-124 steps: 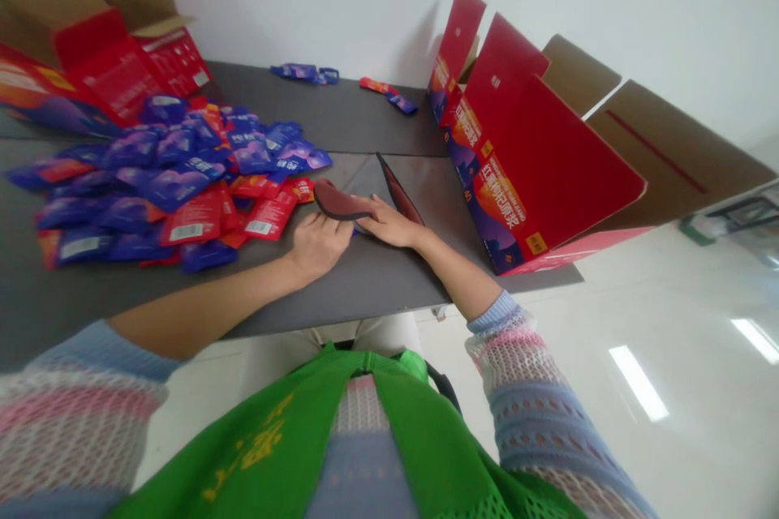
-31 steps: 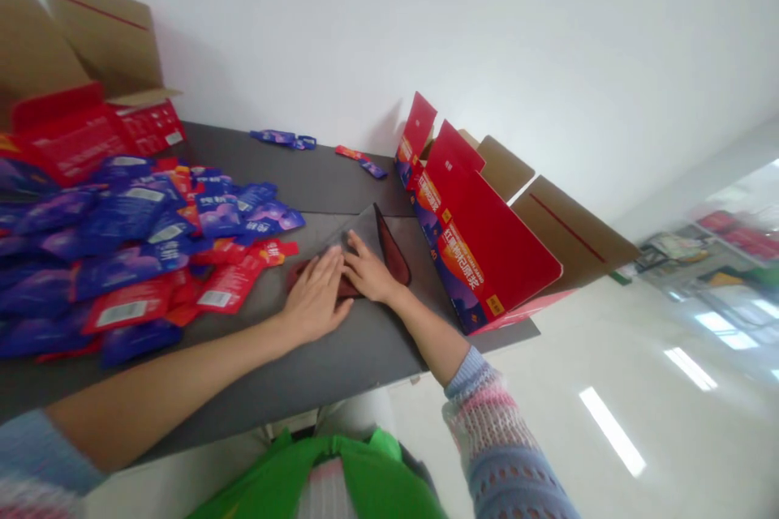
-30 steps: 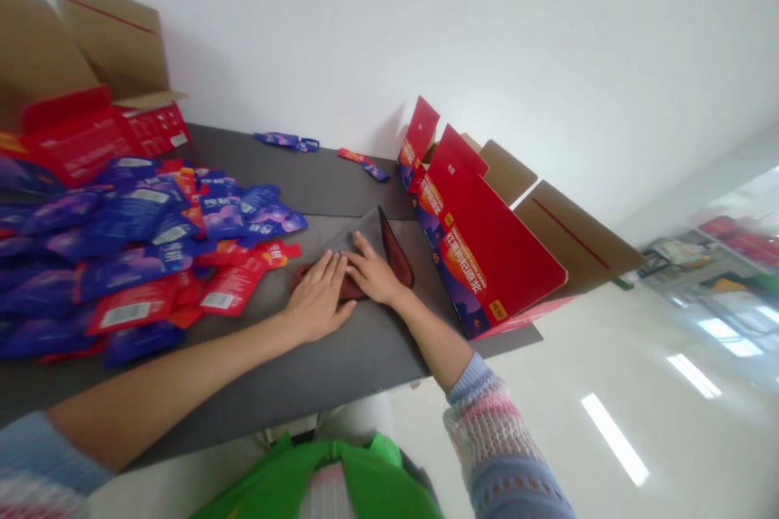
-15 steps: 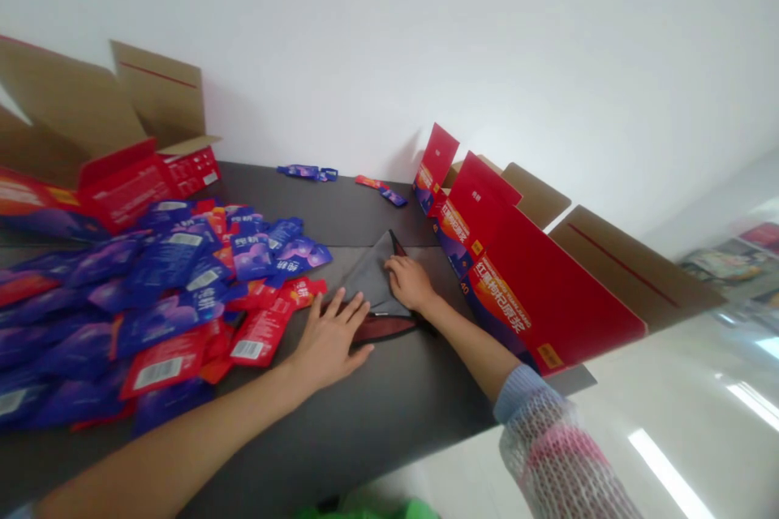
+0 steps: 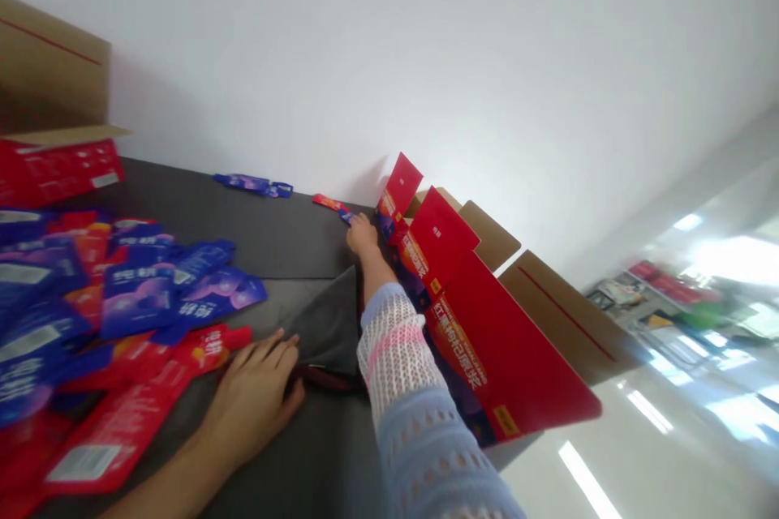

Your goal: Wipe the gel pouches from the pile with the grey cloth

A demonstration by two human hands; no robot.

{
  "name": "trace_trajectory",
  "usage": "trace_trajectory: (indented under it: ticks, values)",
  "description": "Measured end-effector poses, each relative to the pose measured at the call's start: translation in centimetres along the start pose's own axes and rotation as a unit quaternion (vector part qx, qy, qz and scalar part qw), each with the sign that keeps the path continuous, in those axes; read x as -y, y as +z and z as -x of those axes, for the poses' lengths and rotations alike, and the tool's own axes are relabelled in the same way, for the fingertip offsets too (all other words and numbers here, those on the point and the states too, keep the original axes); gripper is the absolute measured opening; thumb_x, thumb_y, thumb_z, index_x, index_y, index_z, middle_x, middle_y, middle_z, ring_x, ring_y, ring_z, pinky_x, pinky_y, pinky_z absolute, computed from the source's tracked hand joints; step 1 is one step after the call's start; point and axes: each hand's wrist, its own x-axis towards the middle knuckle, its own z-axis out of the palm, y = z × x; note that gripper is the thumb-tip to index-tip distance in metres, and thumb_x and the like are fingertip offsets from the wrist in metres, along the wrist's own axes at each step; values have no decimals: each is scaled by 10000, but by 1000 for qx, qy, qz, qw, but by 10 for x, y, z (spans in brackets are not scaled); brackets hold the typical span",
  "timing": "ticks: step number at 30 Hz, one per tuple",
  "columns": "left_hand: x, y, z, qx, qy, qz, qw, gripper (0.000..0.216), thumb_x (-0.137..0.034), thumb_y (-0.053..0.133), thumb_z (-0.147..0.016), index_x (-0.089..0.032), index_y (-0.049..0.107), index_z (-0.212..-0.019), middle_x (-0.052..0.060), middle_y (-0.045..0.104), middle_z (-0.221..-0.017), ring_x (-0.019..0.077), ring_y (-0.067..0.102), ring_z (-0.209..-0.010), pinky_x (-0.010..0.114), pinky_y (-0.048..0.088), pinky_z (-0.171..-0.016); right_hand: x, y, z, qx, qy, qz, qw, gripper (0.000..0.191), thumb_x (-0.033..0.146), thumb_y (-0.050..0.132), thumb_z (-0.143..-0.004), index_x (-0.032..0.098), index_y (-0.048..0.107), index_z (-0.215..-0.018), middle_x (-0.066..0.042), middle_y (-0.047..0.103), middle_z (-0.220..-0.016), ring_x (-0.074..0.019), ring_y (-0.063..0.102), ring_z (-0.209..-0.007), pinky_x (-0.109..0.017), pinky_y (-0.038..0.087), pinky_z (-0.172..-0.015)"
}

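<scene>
My left hand (image 5: pixel 259 389) lies palm down with its fingers stretched out, on the left edge of a folded grey cloth (image 5: pixel 329 320) with a dark border. A reddish-brown lower layer shows along the near edge of the cloth. Far off near the wall, my right hand (image 5: pixel 363 235) has its fingers closed over one end of a small purple pouch (image 5: pixel 346 216). An orange-red pouch (image 5: pixel 329 201) lies end to end with it. My right forearm passes over the right side of the cloth and hides part of it.
A heap of purple and red pouches (image 5: pixel 139 284) covers the table's left side. Several open red cartons (image 5: pixel 462 316) line the right edge. Another open carton (image 5: pixel 61 170) stands at the back left. Purple pouches (image 5: pixel 252 184) lie along the white wall.
My right hand has left the cloth and reached forward to the small purple pouch by the wall. My left hand stays at the cloth's edge. The view has shifted right.
</scene>
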Motion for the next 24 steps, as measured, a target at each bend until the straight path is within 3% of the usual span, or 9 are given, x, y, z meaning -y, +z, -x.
trace_trajectory:
  ticks: [4, 12, 14, 18, 24]
  values:
    - [-1, -3, 2, -1, -4, 2, 1000, 283, -232, 534, -835, -162, 701, -1052, 110, 731, -1205, 327, 621, -1194, 460, 465, -942, 8, 3, -35, 7, 45, -23, 999, 486, 223, 417, -985, 106, 468, -1455, -125, 423, -1573, -201, 240, -1507, -349, 313, -1179]
    - [-4, 3, 4, 17, -35, 26, 999, 330, -208, 557, -769, -271, 680, -1069, 59, 716, -1246, 341, 594, -1203, 499, 446, -946, -24, 39, -53, 42, 122, -54, 990, 674, 343, 457, -966, 12, 303, -1533, -209, 263, -1635, -275, 121, -1551, -430, 264, -1211]
    - [-4, 4, 5, 30, -41, 27, 998, 343, -210, 565, -758, -290, 675, -1073, 46, 705, -1270, 344, 578, -1222, 510, 434, -965, -24, 51, -55, 51, 128, -62, 988, 661, 385, 454, -972, 37, 337, -1522, -204, 299, -1622, -276, 166, -1542, -436, 270, -1205]
    - [-5, -2, 3, 65, -56, 28, 996, 326, -222, 553, -791, -274, 663, -1093, 44, 671, -1328, 335, 538, -1265, 507, 414, -1004, -16, 59, -57, 58, 136, -76, 986, 520, 346, 393, -1005, 77, 459, -1445, -226, 477, -1503, -269, 423, -1424, -427, 323, -1165]
    - [-9, -13, -3, 98, -68, 19, 993, 325, -224, 524, -826, -225, 638, -1131, 82, 627, -1369, 338, 497, -1281, 517, 381, -1040, 20, 35, -40, 35, 154, -86, 984, 457, 63, 247, -973, -7, 519, -1334, -326, 621, -1261, -292, 630, -1221, -430, 460, -1010]
